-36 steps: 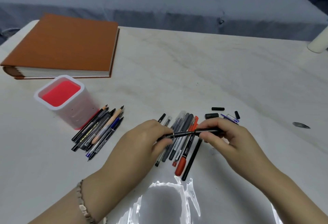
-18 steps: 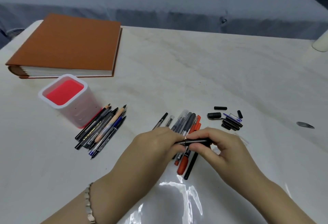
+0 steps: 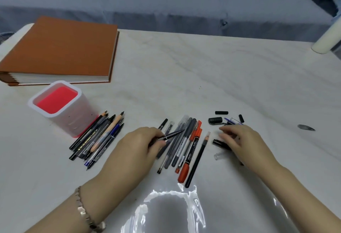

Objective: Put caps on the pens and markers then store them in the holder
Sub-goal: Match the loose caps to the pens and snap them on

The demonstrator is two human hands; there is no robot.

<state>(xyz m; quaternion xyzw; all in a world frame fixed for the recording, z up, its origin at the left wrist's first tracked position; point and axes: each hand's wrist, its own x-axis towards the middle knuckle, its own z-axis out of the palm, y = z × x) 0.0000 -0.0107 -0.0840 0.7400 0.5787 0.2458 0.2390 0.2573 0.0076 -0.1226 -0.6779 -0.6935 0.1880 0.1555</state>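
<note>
Pale marble counter (image 3: 203,75), grey sofa (image 3: 166,11) beyond its far edge. Left hand (image 3: 140,144) grips a black pen (image 3: 173,134) above the pen row (image 3: 186,140); right hand (image 3: 241,140), fingers relaxed, lies over loose caps (image 3: 215,120). Holder (image 3: 73,122) stands left, near a brown album (image 3: 60,48).

Pale, veined tabletop (image 3: 203,77), glossy, with glare at the near edge. Carries a thick orange-brown album (image 3: 60,48) lying flat at far left. Holds, just nearer than that, an upright white holder (image 3: 73,120) with a red inside. Shows a fanned bundle of pens and pencils (image 3: 99,136) just right of the holder. Bears in the middle a second row of pens and markers (image 3: 186,140), with an orange marker (image 3: 190,155) and a black pencil (image 3: 197,160) at its right side. Has loose caps (image 3: 215,120) scattered right of those, and a small grey thing (image 3: 305,127) well apart, farther right.
</note>
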